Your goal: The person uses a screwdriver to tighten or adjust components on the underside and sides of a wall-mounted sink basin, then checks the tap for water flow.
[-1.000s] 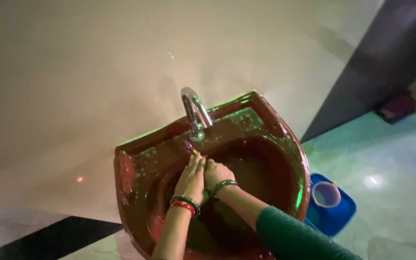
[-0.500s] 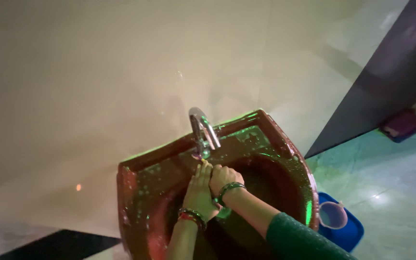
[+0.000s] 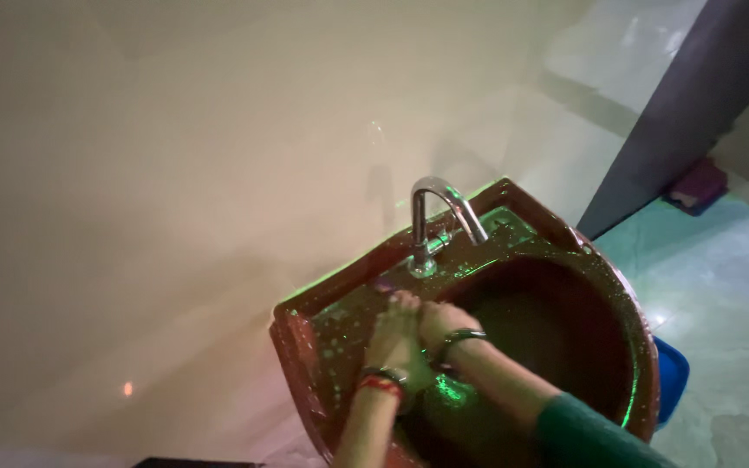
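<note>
A: What's in the basin (image 3: 513,260)?
B: Both hands, pressed together over its left side, below the tap (image 3: 444,208). Water drops speckle the rim.
A: Holding anything?
B: Left hand (image 3: 396,340) and right hand (image 3: 440,324) are loosely curled, touching, grasping nothing visible.
A: The tap?
B: Upright, its spout arching right over the bowl.

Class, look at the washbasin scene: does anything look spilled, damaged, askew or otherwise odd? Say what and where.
Pale flecks, perhaps water or suds, dot the brown basin's rim beside the chrome tap. The left hand and right hand press together over the bowl. Nothing looks damaged or askew.
</note>
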